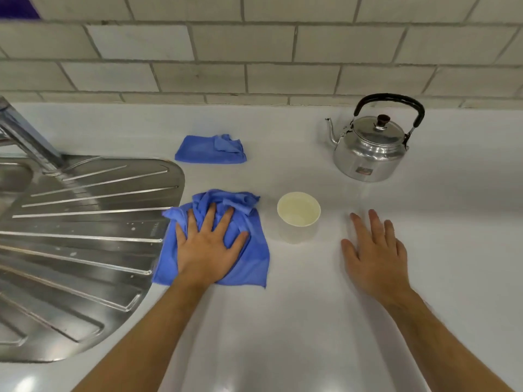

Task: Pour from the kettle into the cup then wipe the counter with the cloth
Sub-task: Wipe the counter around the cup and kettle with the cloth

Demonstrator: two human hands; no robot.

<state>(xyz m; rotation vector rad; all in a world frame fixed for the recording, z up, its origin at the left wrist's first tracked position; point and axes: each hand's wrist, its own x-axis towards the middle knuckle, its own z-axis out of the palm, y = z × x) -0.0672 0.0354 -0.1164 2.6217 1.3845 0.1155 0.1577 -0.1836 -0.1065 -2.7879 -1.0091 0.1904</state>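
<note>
The pale cream paper cup (298,215) is taken as the reference point; it is seen standing upright on the white counter (283,321), and liquid appears to be held in it, though the level cannot be judged with certainty. Just to the left of the cup, a crumpled blue microfibre cloth (249,264) is spread on the counter, its left edge lying against the rim of the ribbed stainless-steel sink drainer (85,236). The cloth is pressed flat under the left hand (208,248), whose fingers are splayed and extended, not clenched around the fabric. To the right of the cup, clear of it, the right hand (373,256) is laid palm-down on the bare counter with its fingers released and nothing grasped. Behind the cup and to its right, the polished metal kettle (370,149) with a black arched handle is set upright, lid closed, spout directed left. Behind the cup and to its left, a second folded blue cloth (209,150) is noted near the white tiled wall (254,46).
</note>
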